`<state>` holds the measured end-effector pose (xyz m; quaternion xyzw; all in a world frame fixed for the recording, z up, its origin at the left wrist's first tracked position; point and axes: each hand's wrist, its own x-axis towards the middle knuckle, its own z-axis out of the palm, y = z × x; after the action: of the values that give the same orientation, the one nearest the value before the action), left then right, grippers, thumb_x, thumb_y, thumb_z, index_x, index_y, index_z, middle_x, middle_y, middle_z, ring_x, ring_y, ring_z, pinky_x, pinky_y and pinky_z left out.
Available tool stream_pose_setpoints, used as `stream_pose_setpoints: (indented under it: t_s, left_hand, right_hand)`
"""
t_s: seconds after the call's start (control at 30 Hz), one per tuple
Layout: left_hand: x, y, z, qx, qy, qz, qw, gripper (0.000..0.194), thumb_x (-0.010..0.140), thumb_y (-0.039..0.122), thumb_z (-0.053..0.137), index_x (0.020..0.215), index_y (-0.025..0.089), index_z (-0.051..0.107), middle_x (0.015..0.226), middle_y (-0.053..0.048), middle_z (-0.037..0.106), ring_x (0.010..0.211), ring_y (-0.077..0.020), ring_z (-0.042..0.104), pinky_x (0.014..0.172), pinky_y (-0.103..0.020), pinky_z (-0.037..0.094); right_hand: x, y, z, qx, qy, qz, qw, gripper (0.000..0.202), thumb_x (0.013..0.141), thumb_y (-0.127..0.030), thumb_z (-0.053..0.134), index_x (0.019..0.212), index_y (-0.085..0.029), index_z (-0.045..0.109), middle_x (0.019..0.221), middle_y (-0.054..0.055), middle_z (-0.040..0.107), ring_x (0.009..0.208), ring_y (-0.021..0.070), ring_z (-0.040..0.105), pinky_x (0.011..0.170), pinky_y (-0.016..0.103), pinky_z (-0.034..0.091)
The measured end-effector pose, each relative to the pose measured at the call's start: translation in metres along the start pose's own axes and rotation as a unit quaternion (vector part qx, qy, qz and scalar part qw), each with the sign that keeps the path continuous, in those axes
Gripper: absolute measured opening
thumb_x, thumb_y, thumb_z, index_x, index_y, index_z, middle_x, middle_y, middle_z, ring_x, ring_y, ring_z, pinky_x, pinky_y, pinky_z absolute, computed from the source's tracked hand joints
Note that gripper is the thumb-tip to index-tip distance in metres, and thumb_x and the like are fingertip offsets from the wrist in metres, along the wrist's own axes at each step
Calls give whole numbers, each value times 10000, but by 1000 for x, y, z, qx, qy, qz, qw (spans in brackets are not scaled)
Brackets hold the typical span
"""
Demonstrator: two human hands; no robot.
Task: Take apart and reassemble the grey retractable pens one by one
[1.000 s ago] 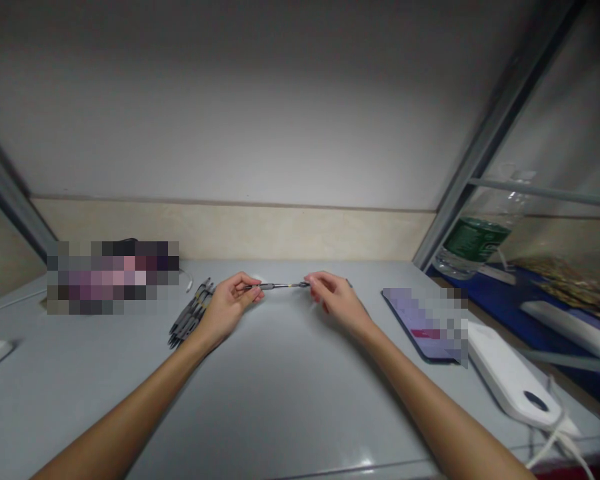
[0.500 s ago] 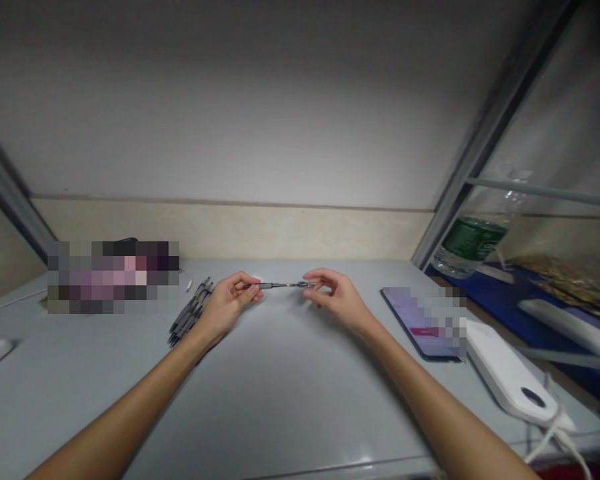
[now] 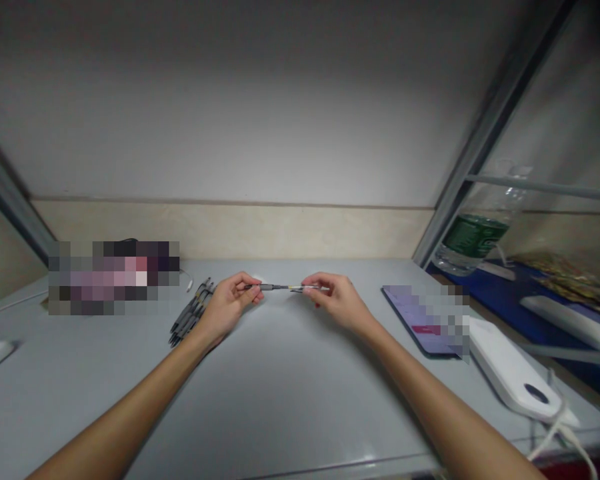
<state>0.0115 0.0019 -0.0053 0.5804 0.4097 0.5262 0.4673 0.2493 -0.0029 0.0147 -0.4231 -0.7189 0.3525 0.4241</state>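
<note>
Gripping pen (image 3: 275,287) near one end, between thumb and fingers of left hand (image 3: 230,303). Pinching other end with fingertips of right hand (image 3: 337,297). Holding pen roughly level, over surface (image 3: 290,400), spanning gap between both hands. Noting dark sliver (image 3: 295,291) just below right fingertips; too small to identify. Noting pen bunch (image 3: 193,315) on surface beside left wrist, phone (image 3: 405,310) well right of right hand.

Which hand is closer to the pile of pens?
The left. The left hand is right beside the pile of pens; the right hand is farther off, beyond the left hand.
</note>
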Motion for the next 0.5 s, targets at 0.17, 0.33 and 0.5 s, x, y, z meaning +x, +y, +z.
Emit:
stream_pose_setpoints:
  t_s: [0.17,0.33,0.5]
  left_hand:
    - [0,-2,0,12,-4,2,1000,229,692,340,713,793,161,614,650,-8,647,626,-113,592,634,-217,437]
    - [-3,-2,0,65,1,40,997,205,685,332,715,765,172,616,705,-18,653,683,-137,612,654,-229,450]
    - [-3,3,3,72,2,52,996,196,692,329,704,774,175,615,699,-14,648,687,-143,610,666,-237,451]
  right_hand:
    - [-2,-8,4,-17,13,-3,1000,224,801,-353,576,782,-146,657,565,-22,512,491,90,417,466,211,296]
    - [-2,-4,6,173,-62,132,974,246,755,-362,612,645,-153,545,468,-64,406,395,58,309,394,201,211]
    - [1,-1,5,290,-69,179,937,283,718,-376,658,858,-136,607,484,-77,421,386,53,323,380,182,229]
